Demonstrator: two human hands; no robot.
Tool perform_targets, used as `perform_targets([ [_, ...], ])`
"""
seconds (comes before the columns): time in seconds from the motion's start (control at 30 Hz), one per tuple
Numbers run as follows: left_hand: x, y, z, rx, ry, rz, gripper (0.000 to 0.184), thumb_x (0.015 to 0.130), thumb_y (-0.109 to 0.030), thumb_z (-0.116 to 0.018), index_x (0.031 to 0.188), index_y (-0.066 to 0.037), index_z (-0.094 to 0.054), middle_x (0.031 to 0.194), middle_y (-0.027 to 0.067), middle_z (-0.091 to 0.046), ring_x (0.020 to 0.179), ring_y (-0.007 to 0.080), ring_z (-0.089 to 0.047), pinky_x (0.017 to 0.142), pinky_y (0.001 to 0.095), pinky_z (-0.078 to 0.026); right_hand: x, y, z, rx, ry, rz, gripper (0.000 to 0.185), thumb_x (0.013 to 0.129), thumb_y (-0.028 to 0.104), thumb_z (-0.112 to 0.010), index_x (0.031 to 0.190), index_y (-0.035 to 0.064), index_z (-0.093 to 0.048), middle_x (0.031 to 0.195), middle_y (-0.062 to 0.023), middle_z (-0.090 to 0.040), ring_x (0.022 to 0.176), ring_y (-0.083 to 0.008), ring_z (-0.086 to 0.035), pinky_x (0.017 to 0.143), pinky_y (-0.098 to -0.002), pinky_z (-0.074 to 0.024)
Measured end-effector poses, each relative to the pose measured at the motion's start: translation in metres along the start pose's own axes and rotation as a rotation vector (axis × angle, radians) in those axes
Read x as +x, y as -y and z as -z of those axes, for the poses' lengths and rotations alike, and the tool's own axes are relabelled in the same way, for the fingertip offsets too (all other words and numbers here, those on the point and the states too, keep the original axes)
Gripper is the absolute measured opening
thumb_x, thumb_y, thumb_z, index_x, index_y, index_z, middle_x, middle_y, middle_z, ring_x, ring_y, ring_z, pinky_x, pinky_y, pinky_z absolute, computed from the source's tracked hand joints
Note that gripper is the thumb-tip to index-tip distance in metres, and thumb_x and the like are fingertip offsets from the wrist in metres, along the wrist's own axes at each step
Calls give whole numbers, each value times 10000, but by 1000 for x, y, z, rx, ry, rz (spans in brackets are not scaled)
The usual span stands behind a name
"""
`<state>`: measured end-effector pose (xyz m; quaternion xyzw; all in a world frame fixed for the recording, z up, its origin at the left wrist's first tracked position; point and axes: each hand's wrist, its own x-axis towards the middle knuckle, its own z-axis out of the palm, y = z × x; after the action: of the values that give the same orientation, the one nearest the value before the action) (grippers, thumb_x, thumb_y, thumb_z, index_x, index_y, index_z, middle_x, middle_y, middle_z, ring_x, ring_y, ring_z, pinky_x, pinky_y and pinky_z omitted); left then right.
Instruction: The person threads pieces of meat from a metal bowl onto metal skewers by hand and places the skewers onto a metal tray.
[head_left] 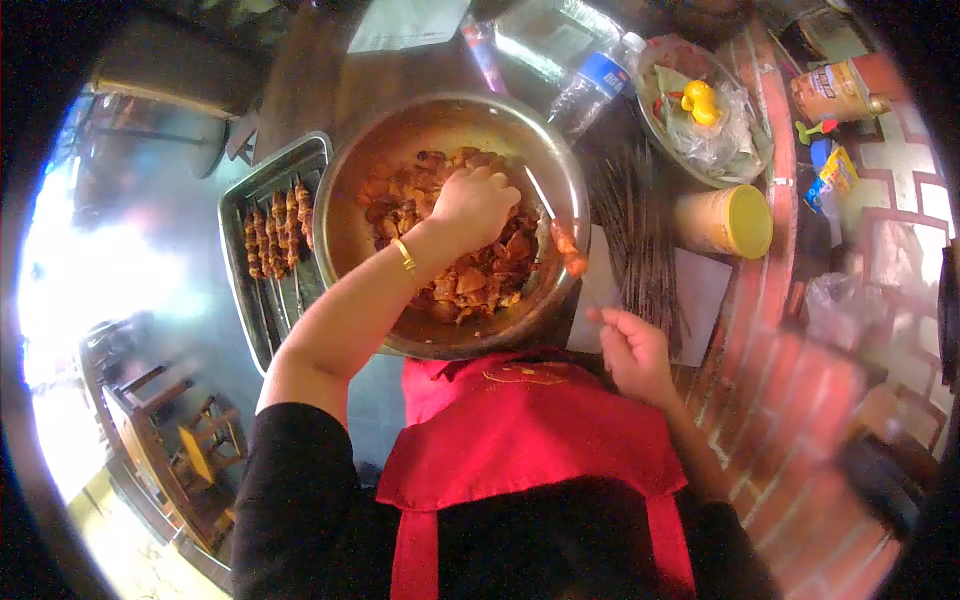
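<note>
A large steel bowl [455,112] holds many pieces of reddish marinated meat [480,285]. My left hand [474,205] reaches down into the bowl, its fingers bent onto the meat; what they grip, if anything, is hidden. Right of the bowl, my right hand [634,350] pinches the lower end of a skewer [540,190]. That skewer slants up over the bowl's right rim, with a few pieces of meat [567,245] threaded along it and its pointed tip bare. A metal tray [237,270] at the left holds several loaded skewers [279,232].
Many bare skewers [635,230] lie right of the bowl, partly over white paper [702,295]. Beside them are a yellow-lidded tub [748,221], a plastic bottle [592,88] and an oval dish [752,160] with plastic bags and a yellow object. A brick ledge [775,300] runs along the right.
</note>
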<state>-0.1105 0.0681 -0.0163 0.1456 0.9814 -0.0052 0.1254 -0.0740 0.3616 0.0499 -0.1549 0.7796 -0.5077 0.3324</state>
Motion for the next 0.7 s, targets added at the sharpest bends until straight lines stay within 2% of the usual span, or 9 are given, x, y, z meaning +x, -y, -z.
perform_targets([
  [0.07, -16, -7, -1, -821, -201, 336, 195, 901, -180, -474, 998, -77, -609, 983, 107, -623, 887, 265, -607, 772, 405, -489, -4, 6, -3, -4, 4, 14, 253, 891, 67, -491, 1104, 4, -612, 619, 50, -475, 548, -25, -407, 499, -204, -358],
  [0.1, -23, -9, 1, -814, -206, 341, 195, 901, -180, -474, 998, -77, -609, 983, 107, -623, 887, 265, -607, 772, 405, -489, -5, 9, -6, -10, 13, 25, 249, 890, 69, -495, 1098, 5, -615, 615, 50, -468, 549, -24, -405, 500, -203, -355],
  [0.17, -38, -12, 3, -2399, -366, 679, 257, 972, -218, -382, 1054, -46, -554, 991, 118, -616, 876, 262, -611, 777, 389, -503, -9, 13, -12, 24, 59, 0, 246, 889, 68, -497, 1094, 5, -617, 615, 50, -468, 552, -23, -404, 501, -201, -354],
  [0.2, -45, -12, 2, -2615, -401, 578, 298, 999, -232, -310, 1091, -30, -509, 997, 120, -604, 903, 255, -603, 791, 381, -512, -11, 14, -14, 53, 99, -35, 243, 888, 67, -500, 1090, 5, -619, 614, 50, -467, 556, -21, -404, 503, -199, -353],
  [0.3, -60, -22, 6, -2864, -627, 576, 288, 997, -242, -318, 1057, -37, -511, 1011, 130, -605, 913, 254, -602, 817, 393, -514, -11, 18, -21, 2, 176, -7, 240, 884, 65, -505, 1086, 6, -622, 613, 53, -466, 559, -19, -401, 504, -198, -351],
  [0.37, -69, -22, 1, -2932, -681, 488, 271, 995, -248, -326, 1036, -52, -509, 1018, 131, -605, 926, 250, -599, 837, 402, -510, -11, 29, -24, -50, 194, 2, 238, 886, 63, -504, 1084, 4, -622, 614, 57, -465, 561, -17, -398, 503, -199, -349],
  [0.43, -75, -24, 6, -2978, -744, 521, 301, 995, -289, -314, 1099, -59, -479, 1006, 128, -590, 949, 252, -585, 859, 412, -500, -11, 34, -27, -98, 207, 6, 236, 888, 61, -503, 1083, 1, -622, 615, 61, -464, 562, -16, -396, 502, -199, -348],
  [0.47, -78, -27, 9, -2985, -776, 545, 257, 993, -253, -336, 1007, -66, -511, 983, 114, -607, 918, 257, -598, 824, 390, -515, -12, 34, -28, -82, 207, -9, 234, 892, 57, -498, 1082, -2, -622, 616, 61, -461, 561, -18, -394, 501, -200, -346],
  [0.7, -86, -36, 3, -2789, -785, 522, 204, 984, -211, -354, 967, -62, -493, 918, 124, -599, 831, 252, -608, 770, 386, -524, -15, 34, -30, -108, 210, 6, 233, 902, 52, -489, 1084, -10, -620, 621, 57, -461, 559, -24, -394, 500, -199, -345],
])
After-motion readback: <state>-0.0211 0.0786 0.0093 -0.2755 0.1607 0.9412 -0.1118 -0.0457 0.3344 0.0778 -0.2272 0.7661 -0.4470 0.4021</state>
